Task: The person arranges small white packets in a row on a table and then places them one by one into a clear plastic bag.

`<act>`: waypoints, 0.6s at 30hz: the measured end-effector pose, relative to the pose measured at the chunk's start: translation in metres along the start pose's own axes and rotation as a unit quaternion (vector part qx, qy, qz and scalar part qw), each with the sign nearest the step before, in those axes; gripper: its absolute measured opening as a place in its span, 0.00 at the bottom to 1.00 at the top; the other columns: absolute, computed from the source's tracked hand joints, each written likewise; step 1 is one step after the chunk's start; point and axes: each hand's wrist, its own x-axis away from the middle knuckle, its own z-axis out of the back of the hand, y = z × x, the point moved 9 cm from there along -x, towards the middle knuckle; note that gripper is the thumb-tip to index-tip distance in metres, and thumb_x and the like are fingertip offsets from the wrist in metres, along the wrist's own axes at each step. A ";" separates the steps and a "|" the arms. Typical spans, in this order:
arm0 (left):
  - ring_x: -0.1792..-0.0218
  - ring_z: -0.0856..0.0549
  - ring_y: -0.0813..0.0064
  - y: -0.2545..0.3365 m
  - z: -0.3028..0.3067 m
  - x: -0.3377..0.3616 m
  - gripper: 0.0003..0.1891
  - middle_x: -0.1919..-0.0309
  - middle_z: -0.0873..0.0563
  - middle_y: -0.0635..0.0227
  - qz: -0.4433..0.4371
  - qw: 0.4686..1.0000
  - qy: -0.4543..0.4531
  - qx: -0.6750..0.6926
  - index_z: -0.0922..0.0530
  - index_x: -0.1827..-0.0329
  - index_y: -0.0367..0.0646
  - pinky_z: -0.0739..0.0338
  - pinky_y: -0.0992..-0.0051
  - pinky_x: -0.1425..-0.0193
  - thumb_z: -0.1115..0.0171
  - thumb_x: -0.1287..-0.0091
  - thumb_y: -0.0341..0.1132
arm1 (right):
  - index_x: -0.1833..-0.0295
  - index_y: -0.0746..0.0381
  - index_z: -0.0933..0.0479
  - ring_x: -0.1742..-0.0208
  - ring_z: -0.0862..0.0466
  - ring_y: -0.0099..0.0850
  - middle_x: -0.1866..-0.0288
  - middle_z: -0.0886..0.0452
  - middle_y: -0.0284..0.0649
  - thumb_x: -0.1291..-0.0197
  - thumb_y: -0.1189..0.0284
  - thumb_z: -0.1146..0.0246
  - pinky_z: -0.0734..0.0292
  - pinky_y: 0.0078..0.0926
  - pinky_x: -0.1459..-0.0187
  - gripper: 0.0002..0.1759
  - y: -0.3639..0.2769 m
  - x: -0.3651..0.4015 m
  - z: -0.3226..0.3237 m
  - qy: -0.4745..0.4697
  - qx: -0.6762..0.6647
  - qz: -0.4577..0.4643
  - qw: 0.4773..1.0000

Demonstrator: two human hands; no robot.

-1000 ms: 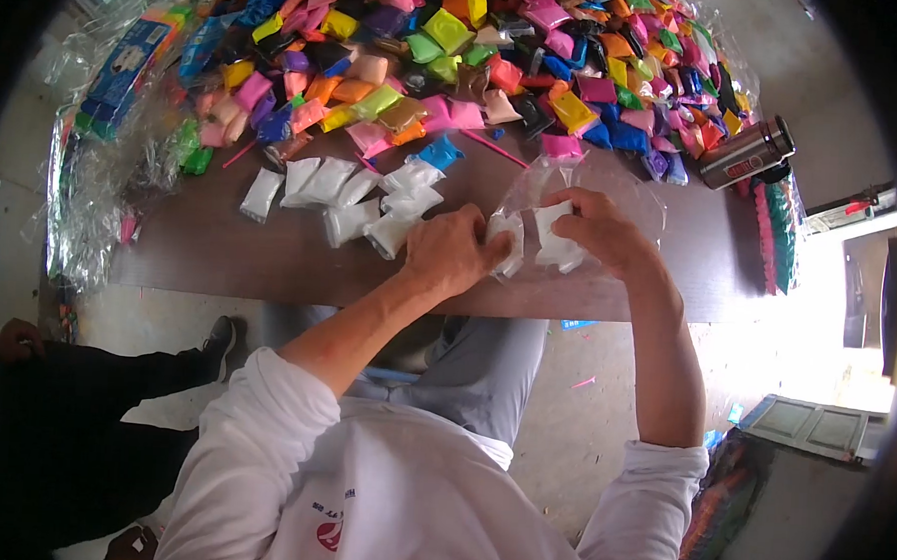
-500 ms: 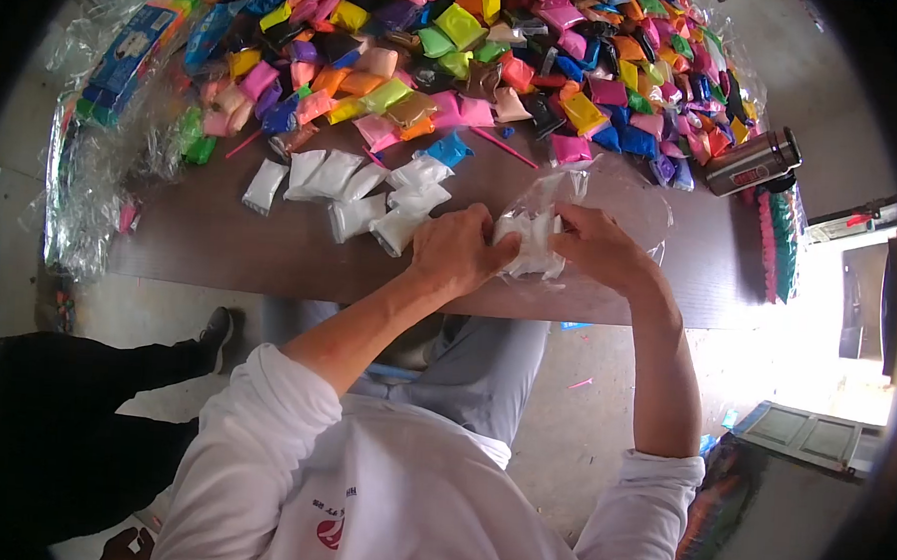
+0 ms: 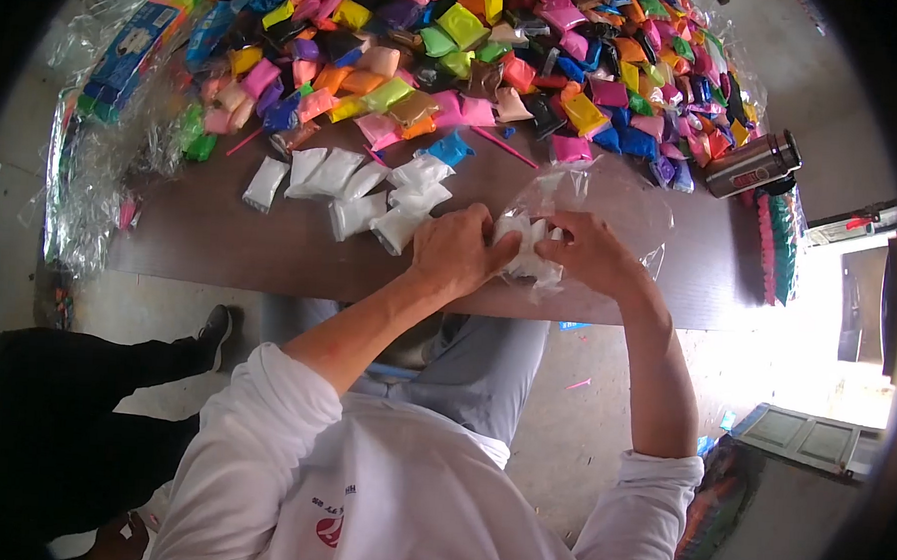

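My left hand point(image 3: 460, 248) is closed at the left side of a clear plastic bag point(image 3: 622, 203), its thumb pressed against white packets point(image 3: 516, 233) there. From the right, my right hand point(image 3: 590, 251) curls its fingers over the same white packets, which are partly hidden under both hands. The bag lies spread on the table towards the right. Left of my left hand is a loose group of several small white packets point(image 3: 357, 191) lying flat. A blue packet point(image 3: 451, 149) touches the back of that group.
Many colourful packets point(image 3: 458, 60) are heaped along the back of the brown table point(image 3: 210, 240). Crumpled clear wrapping point(image 3: 82, 184) covers the left end. A metal thermos point(image 3: 754, 165) lies at the right. Pink sticks point(image 3: 504, 147) rest near the heap. Another person's dark-clothed leg point(image 3: 84, 384) is at left.
My right hand has shifted slightly left, its fingers curling further over the white packets. My left hand has stayed in place. The other person's hand at bottom left has moved a little.
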 end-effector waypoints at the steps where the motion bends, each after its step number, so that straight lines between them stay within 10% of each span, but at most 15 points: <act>1: 0.64 0.15 0.55 0.000 -0.001 0.000 0.26 0.71 0.15 0.58 0.002 1.000 -0.006 0.002 0.22 0.66 0.40 0.28 0.59 0.53 0.40 0.41 0.59 | 0.44 0.62 0.24 0.61 0.17 0.41 0.63 0.18 0.51 0.48 0.65 0.35 0.25 0.37 0.58 0.24 -0.001 -0.001 0.001 0.008 -0.006 0.025 1.000; 18: 0.63 0.15 0.57 0.003 -0.001 -0.002 0.28 0.72 0.15 0.59 0.022 0.999 -0.029 -0.019 0.22 0.66 0.41 0.27 0.61 0.54 0.40 0.42 0.63 | 0.48 0.61 0.22 0.62 0.19 0.35 0.63 0.18 0.45 0.55 0.66 0.30 0.25 0.33 0.57 0.25 -0.001 0.004 0.008 0.009 -0.033 0.009 0.999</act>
